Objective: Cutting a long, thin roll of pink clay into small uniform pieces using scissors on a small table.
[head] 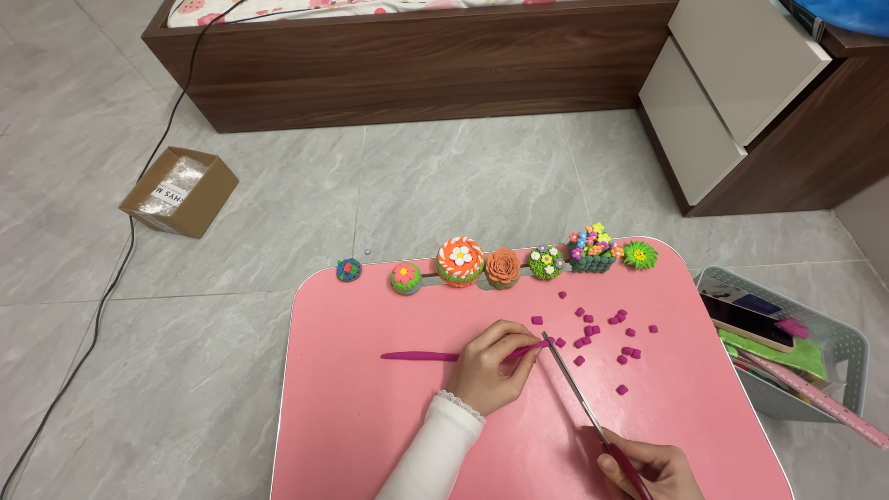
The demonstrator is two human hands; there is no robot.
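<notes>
My left hand (489,366) rests on the pink table (370,417) and pinches a long thin magenta clay roll (419,356) that lies across the tabletop. My right hand (648,466), at the lower edge of the view, grips scissors (574,384) whose blade tips meet the right end of the roll next to my left fingers. Several small magenta clay pieces (602,333) lie scattered to the right of the blades.
A row of small clay flower models (505,267) lines the table's far edge. A grey basket (847,338) with a phone, a ruler and green sheets stands at the right. On the floor are a cardboard box (179,192), a black cable (111,287) and wooden furniture (417,65).
</notes>
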